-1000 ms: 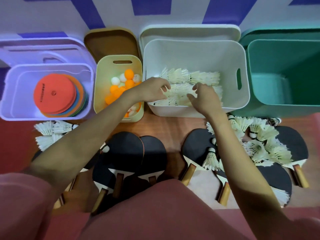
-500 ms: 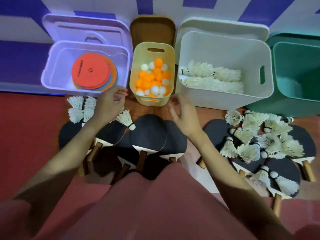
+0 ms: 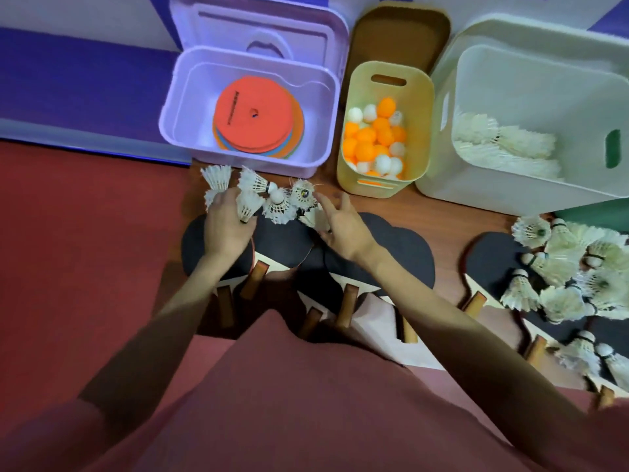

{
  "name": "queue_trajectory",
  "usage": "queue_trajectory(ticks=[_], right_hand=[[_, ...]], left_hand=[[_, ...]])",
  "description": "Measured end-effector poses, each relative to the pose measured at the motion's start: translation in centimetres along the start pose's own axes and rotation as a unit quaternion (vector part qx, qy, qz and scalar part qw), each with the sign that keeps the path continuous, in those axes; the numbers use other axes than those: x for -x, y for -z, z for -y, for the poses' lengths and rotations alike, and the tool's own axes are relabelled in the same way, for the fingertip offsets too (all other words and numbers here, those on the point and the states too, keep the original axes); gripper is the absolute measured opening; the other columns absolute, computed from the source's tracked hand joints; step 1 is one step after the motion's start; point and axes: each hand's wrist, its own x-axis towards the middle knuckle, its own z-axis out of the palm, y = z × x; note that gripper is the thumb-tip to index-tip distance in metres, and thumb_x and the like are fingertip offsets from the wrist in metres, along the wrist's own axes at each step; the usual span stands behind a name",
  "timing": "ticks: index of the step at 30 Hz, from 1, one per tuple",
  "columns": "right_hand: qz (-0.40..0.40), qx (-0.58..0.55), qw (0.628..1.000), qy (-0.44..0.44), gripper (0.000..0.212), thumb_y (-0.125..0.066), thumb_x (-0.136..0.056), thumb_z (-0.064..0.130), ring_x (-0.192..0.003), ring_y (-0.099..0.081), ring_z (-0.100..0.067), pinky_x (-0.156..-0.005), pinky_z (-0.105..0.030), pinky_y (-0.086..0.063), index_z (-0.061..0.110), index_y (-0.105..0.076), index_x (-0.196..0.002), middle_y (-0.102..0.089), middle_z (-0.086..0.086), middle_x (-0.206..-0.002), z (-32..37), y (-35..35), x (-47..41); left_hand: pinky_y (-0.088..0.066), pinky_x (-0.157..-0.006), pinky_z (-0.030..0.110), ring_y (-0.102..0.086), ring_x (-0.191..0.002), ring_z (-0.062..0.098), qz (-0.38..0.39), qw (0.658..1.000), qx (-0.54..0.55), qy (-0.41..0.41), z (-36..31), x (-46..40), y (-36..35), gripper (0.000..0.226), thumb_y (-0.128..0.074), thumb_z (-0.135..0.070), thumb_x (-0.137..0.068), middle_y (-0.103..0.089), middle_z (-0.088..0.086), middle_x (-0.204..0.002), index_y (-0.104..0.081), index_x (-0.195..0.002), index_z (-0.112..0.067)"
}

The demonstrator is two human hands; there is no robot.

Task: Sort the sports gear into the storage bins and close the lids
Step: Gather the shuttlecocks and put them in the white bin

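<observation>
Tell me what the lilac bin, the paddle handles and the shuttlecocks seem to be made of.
Lilac bin: probably moulded plastic, smooth, slightly translucent walls. Paddle handles: likely wood, warm brown and matte. Shuttlecocks: white feather-like skirts, natural or synthetic unclear, on rounded pale bases.

Bare red floor (image 3: 85,250) lies open on the left; paddles (image 3: 282,240) and shuttlecocks (image 3: 571,267) crowd the ground before the open bins (image 3: 248,107).

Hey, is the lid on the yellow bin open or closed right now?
Open. The yellow bin shows its orange and white balls from above, and its brown lid stands behind it against the wall.
</observation>
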Motion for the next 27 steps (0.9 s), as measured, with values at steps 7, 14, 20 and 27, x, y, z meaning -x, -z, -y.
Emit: queue_trajectory(ticks=[7,14,20,27], right_hand=[[0.014,0.084,0.996,-0.040,0.033,-0.040,-0.093,0.025,-0.106,-0.046,-0.037,-0.091,-0.045,-0.044,0.009,-0.050,-0.121,-0.044,-0.019,-0.122,0.7,-1.4,-1.5],[-0.037,0.057,0.998,-0.003,0.024,-0.065,-0.083,0.014,-0.089,-0.054,-0.039,-0.075,-0.042,-0.046,0.001,-0.053,-0.100,-0.049,-0.018,-0.110,0.6,0.0,0.1],[-0.086,0.054,0.995,0.017,0.020,-0.065,-0.086,0.022,-0.088,-0.053,-0.035,-0.067,-0.041,-0.045,0.006,-0.054,-0.089,-0.062,-0.011,-0.088,-0.4,1.2,2.3],[-0.242,-0.142,0.957,0.073,0.017,-0.056,-0.094,0.025,-0.078,-0.056,-0.025,-0.069,-0.039,-0.046,0.007,-0.056,-0.091,-0.061,-0.005,-0.084,2.5,3.1,3.7]], left_hand=[[-0.044,-0.088,0.042,-0.052,-0.111,0.035,-0.025,0.996,-0.091,-0.004,0.4,-1.0,-1.4,0.053,-0.072,-0.020,-0.081,-0.055,0.017,-0.118,-0.048,-0.125,-0.004],[-0.048,-0.070,0.041,-0.056,-0.104,0.030,0.003,0.981,-0.191,0.016,0.0,-2.0,-2.3,0.049,-0.071,-0.017,-0.082,-0.057,0.014,-0.112,-0.043,-0.121,-0.007],[-0.048,-0.067,0.040,-0.059,-0.096,0.032,0.008,0.982,-0.188,0.012,-0.3,-1.5,-1.7,0.044,-0.066,-0.008,-0.081,-0.057,0.015,-0.109,-0.043,-0.120,-0.006],[-0.048,-0.080,0.040,-0.059,-0.101,0.028,-0.047,0.994,0.001,-0.095,0.9,2.1,-0.6,0.052,-0.071,-0.014,-0.076,-0.060,0.010,-0.114,-0.052,-0.123,-0.007]])
